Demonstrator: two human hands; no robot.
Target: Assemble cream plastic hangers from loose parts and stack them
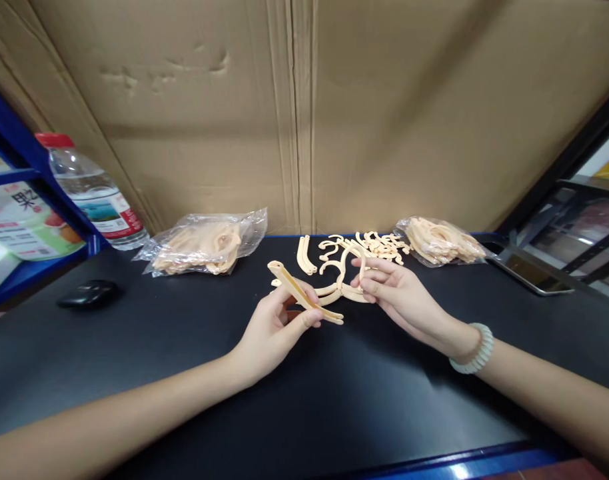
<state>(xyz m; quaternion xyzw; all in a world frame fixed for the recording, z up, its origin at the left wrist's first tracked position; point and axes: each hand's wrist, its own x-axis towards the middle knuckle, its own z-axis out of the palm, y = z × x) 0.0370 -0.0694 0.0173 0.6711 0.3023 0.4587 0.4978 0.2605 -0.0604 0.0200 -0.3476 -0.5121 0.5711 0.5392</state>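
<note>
My left hand pinches a long beige plastic arm, channelled along its length and looking like part of a folding clothes hanger. My right hand has its thumb and fingers closed on a curved beige hook, just right of the left hand. Behind both hands, beige hanger arms spread out low over the black table; whether the hook is joined to them I cannot tell. Two slim curved arms lie side by side farther back. Beside them is a pile of small hooked pieces.
Clear plastic bags of beige parts lie at back left and back right. A black mouse and a water bottle are on the left. A phone-like slab lies right. Cardboard walls the back.
</note>
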